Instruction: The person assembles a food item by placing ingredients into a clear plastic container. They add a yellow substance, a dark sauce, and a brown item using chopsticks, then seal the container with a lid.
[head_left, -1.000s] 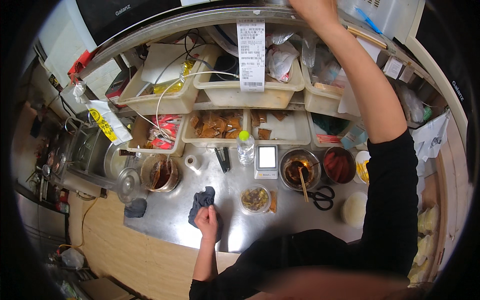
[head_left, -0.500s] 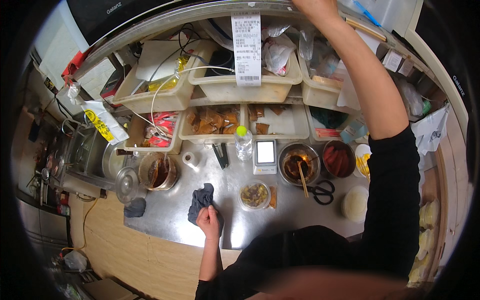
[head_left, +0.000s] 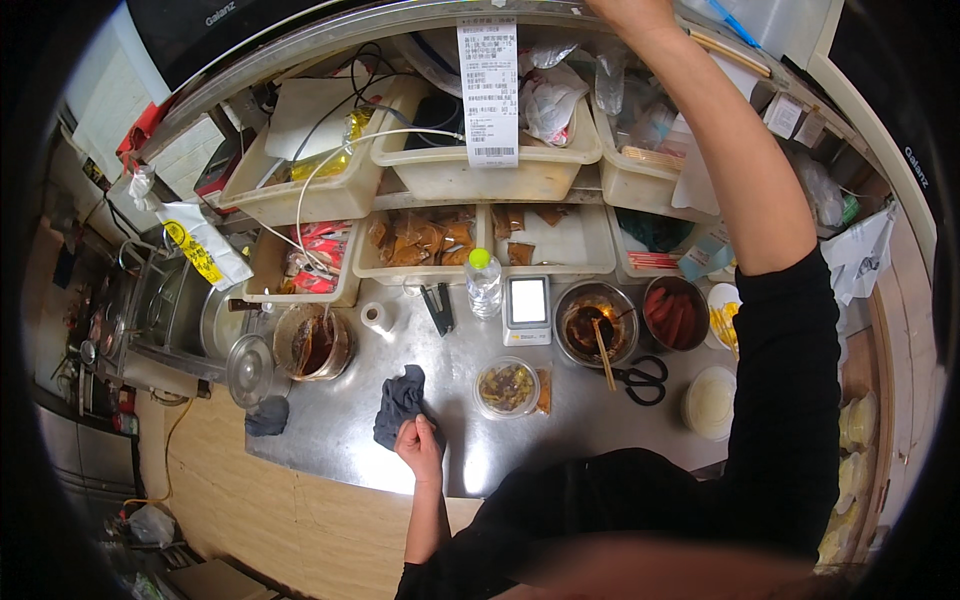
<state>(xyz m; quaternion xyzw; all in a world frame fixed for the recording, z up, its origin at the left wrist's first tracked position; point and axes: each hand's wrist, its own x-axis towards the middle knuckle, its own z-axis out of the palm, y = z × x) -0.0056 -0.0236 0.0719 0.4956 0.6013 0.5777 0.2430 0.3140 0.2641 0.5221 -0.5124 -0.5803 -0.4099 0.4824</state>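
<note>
My left hand (head_left: pixel 420 446) rests on the steel counter (head_left: pixel 560 440), its fingers on a dark blue cloth (head_left: pixel 398 402). My right arm stretches up and away to the top shelf. My right hand (head_left: pixel 628 12) is at the upper edge of the picture, above a clear plastic bag (head_left: pixel 610 80) in the bins; whether it grips anything cannot be seen. A small clear bowl of chopped food (head_left: pixel 507 386) stands just right of the cloth.
On the counter stand a water bottle (head_left: pixel 484 283), a small scale (head_left: pixel 528 308), a metal bowl of dark sauce (head_left: pixel 594 325), black scissors (head_left: pixel 643 379), a red-filled bowl (head_left: pixel 675 315), a white lidded tub (head_left: pixel 712 402) and a glass jar (head_left: pixel 313 343). A paper receipt (head_left: pixel 487 92) hangs over beige bins (head_left: pixel 490 175).
My right hand has stayed raised at the top shelf. My left hand stays on the cloth. The view has shifted slightly.
</note>
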